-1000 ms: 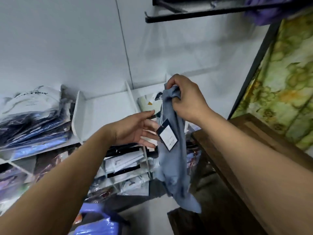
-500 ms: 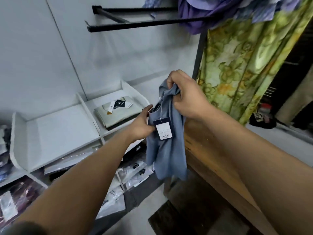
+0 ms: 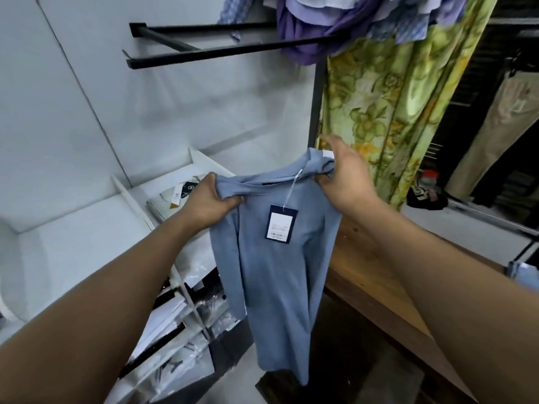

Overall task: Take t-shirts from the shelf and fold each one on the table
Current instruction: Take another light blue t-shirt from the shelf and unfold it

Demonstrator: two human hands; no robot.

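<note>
The blue t-shirt (image 3: 277, 275) hangs in the air in front of you, held up by its top edge, body dangling over the floor between the shelf (image 3: 116, 217) and the wooden worktop (image 3: 376, 290). A price tag (image 3: 280, 228) on a string hangs from the collar down the front. Your left hand (image 3: 208, 204) grasps one shoulder w/ fingers curled into the cloth; your right hand (image 3: 347, 177) pinches the other shoulder near the collar, thumb underneath. The shirt is bunched lengthwise, not spread flat yet.

Step in hand, as I read it: shirt is off the shelf and being opened out, on its way to the worktop. Folding not begun.

Next move needs you to swing it right, over the wood, and lay it flat, prob. front down, w/ both shoulders kept apart so it doesn't bunch. Watch the tag doesn't end up crumpled under.

On the shelf, left of your hands, another folded shirt (image 3: 166, 204) w/ tags lies in the white compartment; bagged clothes (image 3: 175, 330) sit on lower levels. Green flowered curtain (image 3: 388, 106) hangs behind the worktop, a black rail (image 3: 221, 52) above.
</note>
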